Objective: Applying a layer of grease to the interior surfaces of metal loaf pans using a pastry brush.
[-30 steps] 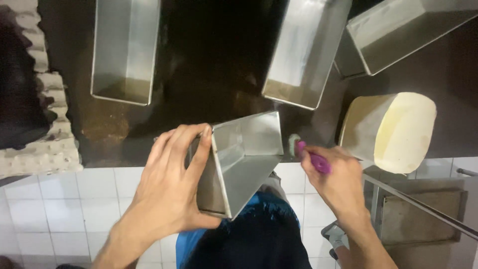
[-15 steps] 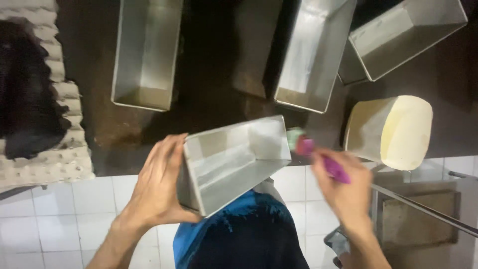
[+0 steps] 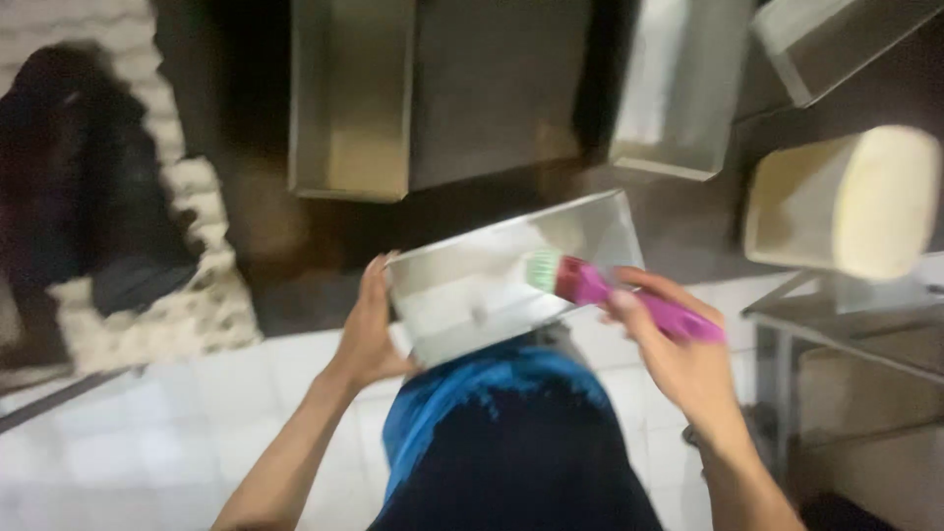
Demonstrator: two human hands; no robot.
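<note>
A dark worktop (image 3: 492, 108) is seen carrying two metal loaf tins (image 3: 349, 98) and a cream tub (image 3: 846, 202). A third loaf tin (image 3: 492, 285) is held tilted above the worktop edge, gripped at its end by the closed left hand (image 3: 369, 329). A pink-handled brush (image 3: 615, 290) is clasped in the right hand (image 3: 678, 359), its bristles inside the tin.

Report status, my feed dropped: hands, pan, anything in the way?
Left hand grips metal loaf pan, tilted. Right hand holds pink brush, bristles inside pan. Nothing between them.
</note>
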